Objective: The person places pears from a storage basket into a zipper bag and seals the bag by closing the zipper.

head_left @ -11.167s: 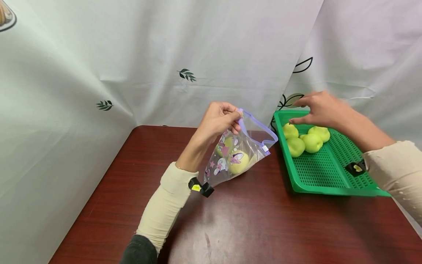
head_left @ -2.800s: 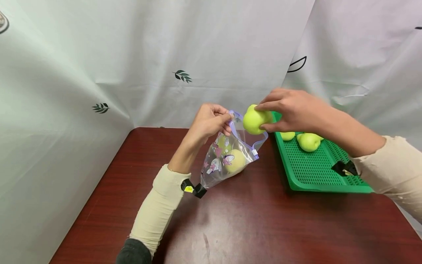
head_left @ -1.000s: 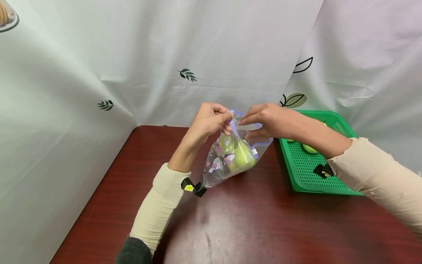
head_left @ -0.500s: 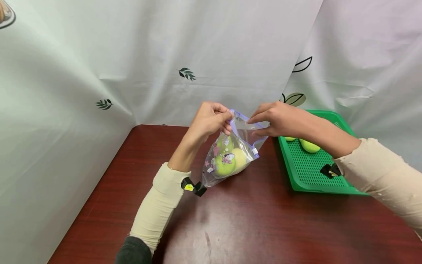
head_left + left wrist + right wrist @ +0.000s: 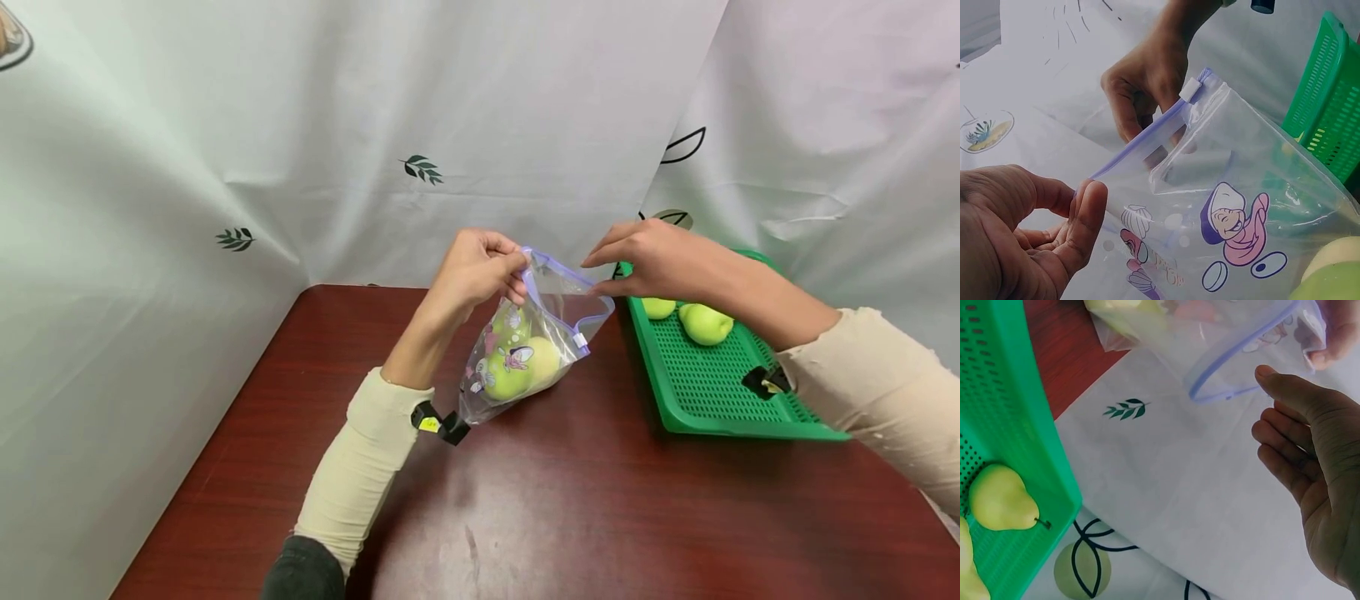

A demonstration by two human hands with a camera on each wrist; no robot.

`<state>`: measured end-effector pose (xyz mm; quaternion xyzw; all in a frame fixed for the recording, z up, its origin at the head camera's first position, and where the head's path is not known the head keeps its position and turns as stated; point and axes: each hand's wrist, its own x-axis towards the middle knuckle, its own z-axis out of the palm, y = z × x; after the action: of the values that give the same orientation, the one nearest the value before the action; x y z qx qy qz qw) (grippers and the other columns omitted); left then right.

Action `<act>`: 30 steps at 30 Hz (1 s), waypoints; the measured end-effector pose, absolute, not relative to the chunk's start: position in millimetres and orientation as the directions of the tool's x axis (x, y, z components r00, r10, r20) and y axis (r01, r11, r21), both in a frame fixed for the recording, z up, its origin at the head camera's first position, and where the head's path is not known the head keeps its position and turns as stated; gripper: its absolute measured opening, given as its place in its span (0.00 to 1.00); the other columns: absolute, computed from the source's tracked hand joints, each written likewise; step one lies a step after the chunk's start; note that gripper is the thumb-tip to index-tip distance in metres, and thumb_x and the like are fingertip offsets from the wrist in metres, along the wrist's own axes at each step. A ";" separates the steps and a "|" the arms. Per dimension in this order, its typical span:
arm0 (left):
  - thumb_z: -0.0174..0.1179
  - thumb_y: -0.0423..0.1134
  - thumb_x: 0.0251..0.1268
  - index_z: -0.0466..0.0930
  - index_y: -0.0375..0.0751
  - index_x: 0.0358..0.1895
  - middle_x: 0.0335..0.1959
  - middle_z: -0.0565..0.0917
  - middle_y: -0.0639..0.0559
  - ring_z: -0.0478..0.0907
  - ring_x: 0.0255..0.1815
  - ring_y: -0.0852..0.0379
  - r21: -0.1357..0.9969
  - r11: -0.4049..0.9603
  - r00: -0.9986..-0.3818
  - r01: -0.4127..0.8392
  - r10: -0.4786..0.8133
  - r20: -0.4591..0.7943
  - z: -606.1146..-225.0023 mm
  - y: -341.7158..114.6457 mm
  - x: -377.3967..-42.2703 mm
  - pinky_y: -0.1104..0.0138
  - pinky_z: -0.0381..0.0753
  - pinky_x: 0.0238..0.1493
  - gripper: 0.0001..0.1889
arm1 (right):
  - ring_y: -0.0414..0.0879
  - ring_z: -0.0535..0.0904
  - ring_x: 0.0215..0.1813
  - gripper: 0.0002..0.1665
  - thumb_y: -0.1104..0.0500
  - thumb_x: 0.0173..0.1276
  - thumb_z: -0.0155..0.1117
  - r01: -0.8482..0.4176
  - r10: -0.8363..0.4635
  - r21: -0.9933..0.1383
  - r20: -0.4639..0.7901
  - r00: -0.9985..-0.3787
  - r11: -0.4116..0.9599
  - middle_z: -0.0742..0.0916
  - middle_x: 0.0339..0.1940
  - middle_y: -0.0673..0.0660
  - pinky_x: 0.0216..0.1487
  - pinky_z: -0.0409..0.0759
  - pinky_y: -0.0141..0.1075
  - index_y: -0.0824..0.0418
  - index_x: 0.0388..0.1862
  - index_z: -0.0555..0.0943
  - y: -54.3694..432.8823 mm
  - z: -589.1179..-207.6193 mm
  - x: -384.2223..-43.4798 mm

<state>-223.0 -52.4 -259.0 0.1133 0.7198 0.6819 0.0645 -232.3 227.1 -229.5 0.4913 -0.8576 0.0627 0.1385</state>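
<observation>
My left hand [image 5: 483, 268] pinches the purple rim of a clear zip bag [image 5: 480, 410] between thumb and fingers, keeping its mouth apart. Cartoon prints cover the bag, and a white slider [image 5: 1190, 89] sits at one end of the zip. Inside, yellow-green pears [image 5: 507, 375] lie low in the bag, three as far as I can make out. Just right of the mouth hovers my right hand [image 5: 660, 260], holding nothing, its thumb parted from the loosely bent fingers. In the right wrist view its thumb tip is close to the purple rim; whether they touch, I cannot tell.
A green perforated basket [image 5: 660, 396] stands to the right on the dark red table [image 5: 570, 508]. It holds more pears [image 5: 707, 325], partly hidden behind the right forearm. White printed cloth [image 5: 337, 100] hangs close behind and to the left.
My right hand brought a pear from the basket into the bag, let it go, and drew back out rightward. That pear slid lower. The left hand keeps its pinch on the rim.
</observation>
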 end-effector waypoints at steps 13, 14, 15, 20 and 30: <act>0.63 0.23 0.80 0.85 0.20 0.45 0.22 0.87 0.46 0.87 0.19 0.58 0.996 0.031 -0.964 0.078 0.257 0.067 -256.2 -53.0 -223.3 0.61 0.99 0.29 0.05 | 0.57 0.94 0.50 0.23 0.58 0.58 0.92 -0.849 -0.810 0.039 0.325 -0.488 0.527 0.97 0.48 0.58 0.49 0.97 0.56 0.63 0.52 0.95 244.6 -230.9 -243.7; 0.63 0.23 0.80 0.85 0.20 0.45 0.22 0.87 0.46 0.87 0.19 0.58 0.997 0.027 -0.964 0.076 0.256 0.067 -256.1 -53.1 -223.4 0.62 0.98 0.28 0.05 | 0.57 0.94 0.50 0.24 0.57 0.58 0.92 -0.845 -0.806 0.036 0.324 -0.495 0.533 0.97 0.48 0.58 0.50 0.97 0.57 0.63 0.52 0.95 245.7 -230.9 -244.6; 0.62 0.23 0.80 0.85 0.20 0.45 0.23 0.87 0.46 0.87 0.19 0.58 0.997 0.025 -0.965 0.076 0.254 0.067 -256.2 -53.2 -223.3 0.63 0.98 0.28 0.05 | 0.58 0.94 0.51 0.24 0.57 0.58 0.92 -0.841 -0.802 0.031 0.322 -0.503 0.540 0.97 0.49 0.59 0.51 0.97 0.57 0.63 0.52 0.95 246.5 -231.4 -245.3; 0.62 0.23 0.80 0.84 0.17 0.47 0.23 0.87 0.45 0.87 0.18 0.58 0.997 0.010 -0.965 0.074 0.254 0.069 -257.0 -52.9 -222.9 0.65 0.97 0.26 0.07 | 0.59 0.94 0.52 0.23 0.58 0.59 0.92 -0.819 -0.782 0.003 0.299 -0.547 0.574 0.97 0.48 0.59 0.55 0.96 0.60 0.63 0.52 0.95 252.6 -232.2 -248.0; 0.62 0.22 0.79 0.84 0.15 0.49 0.22 0.87 0.46 0.86 0.17 0.58 0.997 0.011 -0.965 0.072 0.253 0.067 -257.4 -52.3 -220.8 0.65 0.96 0.25 0.08 | 0.60 0.92 0.53 0.21 0.59 0.63 0.90 -0.751 -0.724 -0.036 0.238 -0.648 0.660 0.96 0.48 0.60 0.58 0.93 0.61 0.64 0.53 0.95 266.7 -237.5 -254.9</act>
<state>-220.8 -52.3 -257.4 0.1149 0.7081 0.6936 0.0652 -254.9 266.7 -237.5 0.4072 -0.9053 0.0656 0.1021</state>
